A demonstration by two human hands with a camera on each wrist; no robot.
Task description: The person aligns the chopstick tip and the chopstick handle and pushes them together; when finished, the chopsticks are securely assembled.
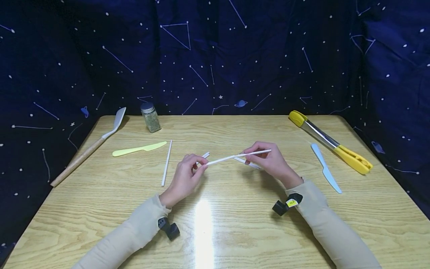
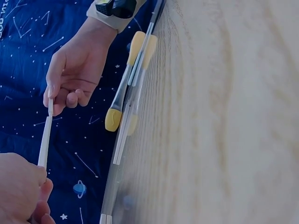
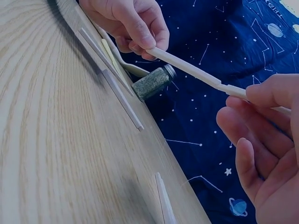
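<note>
My left hand (image 1: 185,176) pinches a slim white stick (image 1: 220,160), chopstick-like, near its left end. Between thumb and fingers, my right hand (image 1: 268,160) pinches a second white stick (image 1: 258,152). Held up over the table, the two sticks meet end to end between the hands; the right wrist view shows a small step at the joint (image 3: 220,85). Another white stick (image 1: 205,154) lies just behind the left fingers, partly hidden. Below the right hand lie more white sticks (image 1: 246,163), side by side and partly covered. A longer-looking white stick (image 1: 167,163) lies left of the left hand.
On the left of the wooden table (image 1: 235,216) are a wood-handled spatula (image 1: 88,151), a yellow knife (image 1: 139,148) and a capped jar of dried herbs (image 1: 152,118). A blue knife (image 1: 326,168) and yellow-ended tongs (image 1: 330,141) lie on the right. A dark starry cloth (image 1: 215,56) hangs behind.
</note>
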